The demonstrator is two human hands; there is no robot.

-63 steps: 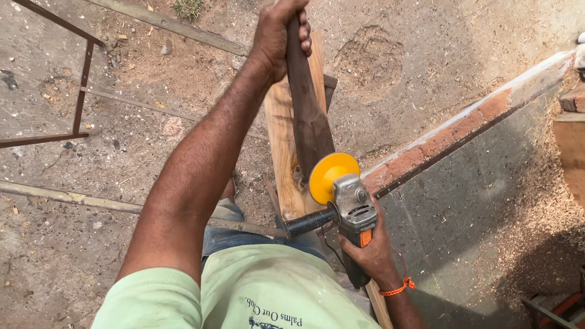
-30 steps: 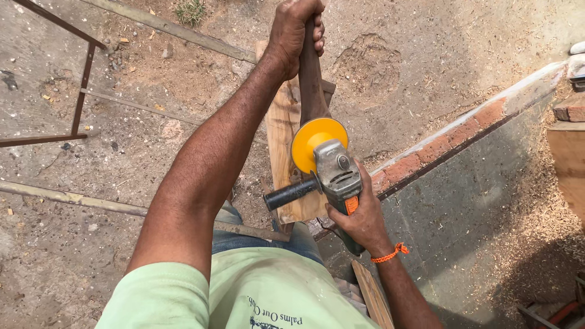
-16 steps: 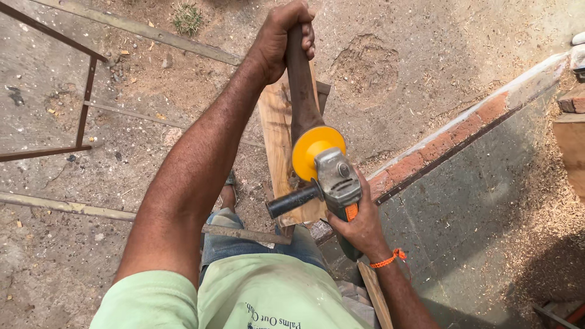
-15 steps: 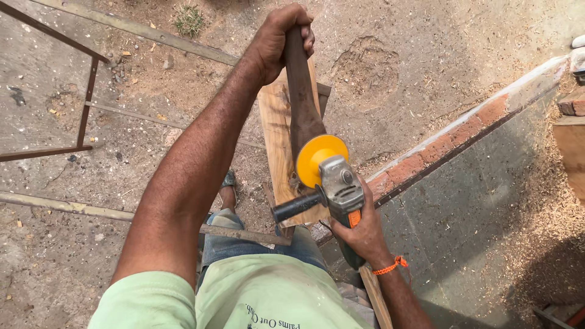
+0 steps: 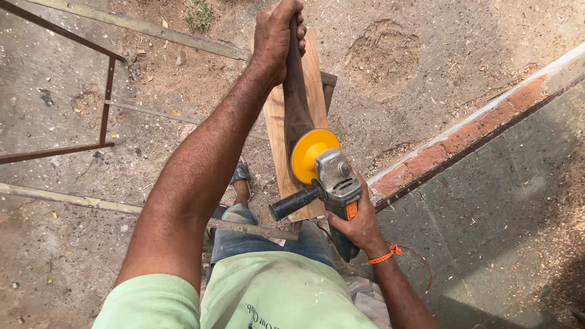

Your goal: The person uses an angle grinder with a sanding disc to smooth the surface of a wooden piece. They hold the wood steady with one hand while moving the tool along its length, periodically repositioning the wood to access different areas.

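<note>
Head view, looking straight down at a person standing on sandy, sawdust-strewn ground. Left hand [image 5: 279,38]: arm stretched forward, fingers wrapped tight and pressed together around the upper end of a dark, narrow wooden piece [image 5: 296,106]. Wooden piece: long, curved, dark brown, held slanting above a pale plank [image 5: 277,131]; its lower end meets the yellow disc [image 5: 309,152] of the grinder. Right hand [image 5: 359,225]: fingers curled closed around the rear body of an angle grinder [image 5: 334,183], thumb along the side; an orange string sits on the wrist. Angle grinder: grey metal head, orange and dark body, black side handle [image 5: 294,203] sticking out to the left and gripped by neither hand; the yellow disc faces the dark wooden piece and touches it near its lower end. Pale plank: lies lengthwise under the wooden piece, running away from the person. Metal bar [image 5: 256,229]: thin, crossing just in front of the person's knees, beneath the plank's near end. Brick edging [image 5: 457,140]: reddish strip running diagonally at right, bordering grey paving. Metal frame [image 5: 103,103]: rusty, at upper left on the ground. Clothing: light green shirt, blue jeans, a sandal on the foot [image 5: 241,180] beside the plank.
</note>
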